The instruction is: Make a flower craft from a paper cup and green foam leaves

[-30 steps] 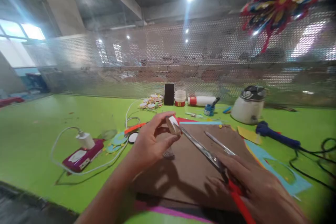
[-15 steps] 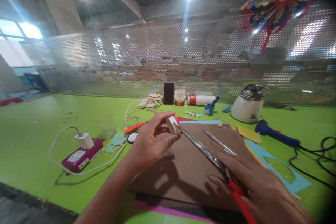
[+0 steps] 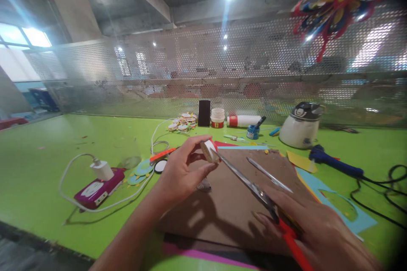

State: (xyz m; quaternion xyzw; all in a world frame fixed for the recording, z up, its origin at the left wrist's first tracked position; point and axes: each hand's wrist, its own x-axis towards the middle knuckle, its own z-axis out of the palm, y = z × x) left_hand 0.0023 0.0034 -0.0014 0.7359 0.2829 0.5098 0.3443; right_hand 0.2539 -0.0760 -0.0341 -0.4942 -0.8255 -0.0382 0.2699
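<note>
My left hand (image 3: 181, 173) pinches a small round disc (image 3: 209, 152) between thumb and fingers. It has a white band, a red edge and a brownish face. Scissors (image 3: 246, 183) with red handles are gripped in my right hand (image 3: 305, 220), whose fingers are partly hidden. Their blades look closed, and the tip meets the disc's white band. Beneath both hands lies a brown board (image 3: 229, 216). On it, a slim silver rod (image 3: 269, 173) rests near my right hand, and a small grey lump (image 3: 204, 185) sits under my left hand.
A purple power strip (image 3: 95, 188) with a white charger and cable stands left. Behind are a phone (image 3: 204, 113), paper cups (image 3: 218, 117), a blue jar (image 3: 253, 131) and a white kettle (image 3: 299, 129). A blue-handled corded tool (image 3: 338, 163) and cut coloured paper (image 3: 362, 216) lie right.
My right hand has shifted very slightly, and more of the silver rod shows beside it. The disc and my left hand look unmoved.
</note>
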